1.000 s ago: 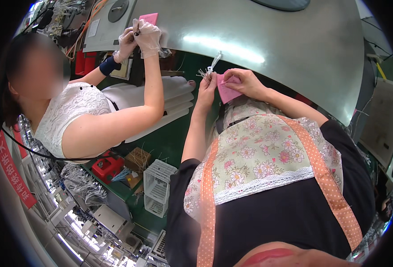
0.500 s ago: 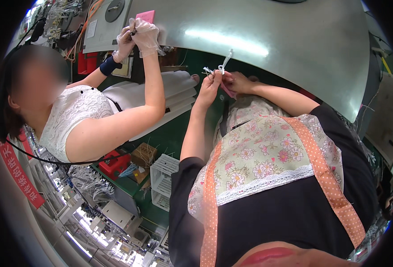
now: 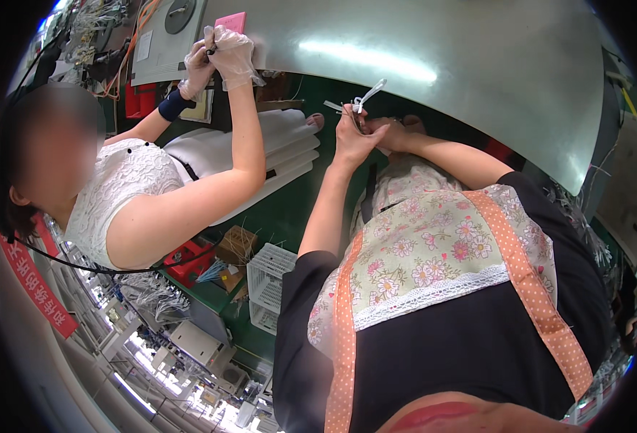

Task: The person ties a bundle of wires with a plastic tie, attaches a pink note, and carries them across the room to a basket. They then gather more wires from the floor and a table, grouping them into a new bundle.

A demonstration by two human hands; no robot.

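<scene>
Just below the metal table's edge, my two hands are close together over my lap. My left hand (image 3: pixel 356 142) is closed around a small bundle of white wires (image 3: pixel 360 103). Its looped white strands stick up above the fingers, with thin dark ends beside them. Close against it on the right is my right hand (image 3: pixel 393 134), its fingers bent inward. What those fingers hold is hidden behind the left hand and thumb.
The grey metal table (image 3: pixel 477 65) spans the far side. At left a co-worker's gloved hands (image 3: pixel 221 58) work beside a pink block (image 3: pixel 232 22). A white plastic basket (image 3: pixel 271 278) and a red bin (image 3: pixel 188 261) stand lower left. White padded layers (image 3: pixel 260 144) lie between us.
My left hand has turned and shifted slightly right, and the white strands now lean right. A pink item seen between my hands before is now hidden. The co-worker's hands stay nearly in place.
</scene>
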